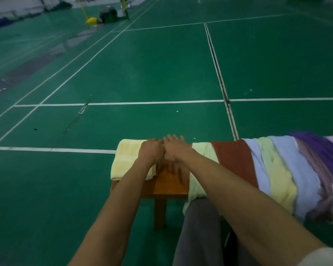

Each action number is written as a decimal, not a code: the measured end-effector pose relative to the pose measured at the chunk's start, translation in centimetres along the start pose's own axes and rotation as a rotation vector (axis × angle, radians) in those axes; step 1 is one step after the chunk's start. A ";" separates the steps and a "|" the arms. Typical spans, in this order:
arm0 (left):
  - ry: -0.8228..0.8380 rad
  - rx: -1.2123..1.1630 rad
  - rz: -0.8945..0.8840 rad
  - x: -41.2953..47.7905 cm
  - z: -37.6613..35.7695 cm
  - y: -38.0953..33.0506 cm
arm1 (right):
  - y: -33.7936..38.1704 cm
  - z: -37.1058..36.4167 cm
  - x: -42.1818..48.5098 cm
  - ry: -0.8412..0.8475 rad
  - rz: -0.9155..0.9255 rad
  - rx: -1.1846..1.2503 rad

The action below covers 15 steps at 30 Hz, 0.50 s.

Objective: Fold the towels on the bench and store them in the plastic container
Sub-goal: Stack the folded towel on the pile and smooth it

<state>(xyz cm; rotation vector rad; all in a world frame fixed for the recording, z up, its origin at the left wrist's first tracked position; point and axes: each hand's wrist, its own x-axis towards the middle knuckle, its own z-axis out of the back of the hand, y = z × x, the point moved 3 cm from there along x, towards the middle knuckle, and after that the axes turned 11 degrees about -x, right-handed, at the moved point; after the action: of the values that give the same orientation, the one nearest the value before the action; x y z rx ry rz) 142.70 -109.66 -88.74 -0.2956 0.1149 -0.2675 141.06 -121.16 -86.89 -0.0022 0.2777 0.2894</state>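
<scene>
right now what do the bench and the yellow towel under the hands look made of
Bench: wood by its look, orange-brown with a glossy varnish that catches light. Yellow towel: soft woven cloth, probably cotton terry, matte, with banded weave.

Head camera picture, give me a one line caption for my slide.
Both hands, left and right, over a pale yellow towel on a wooden bench.

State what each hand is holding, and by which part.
Nothing is gripped. The left hand rests on the pale yellow towel near its right end; the right hand lies flat beside it, fingers straight.
</scene>
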 end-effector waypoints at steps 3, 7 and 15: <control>0.019 -0.014 -0.011 -0.7 -0.8 -3.7 | -2.4 -0.8 -2.2 0.015 -0.061 0.007; 0.065 -0.034 -0.058 -1.2 -2.8 -7.5 | -5.2 -3.4 -5.0 0.086 -0.139 0.028; 0.111 -0.151 -0.024 -0.4 -5.5 -11.5 | -9.2 -4.5 -7.2 0.068 -0.205 0.024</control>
<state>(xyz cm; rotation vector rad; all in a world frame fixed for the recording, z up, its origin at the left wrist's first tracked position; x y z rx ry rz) 138.70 -121.60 -90.44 -0.4321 0.2421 -0.3000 135.80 -132.20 -89.58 -0.0171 0.3455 0.0827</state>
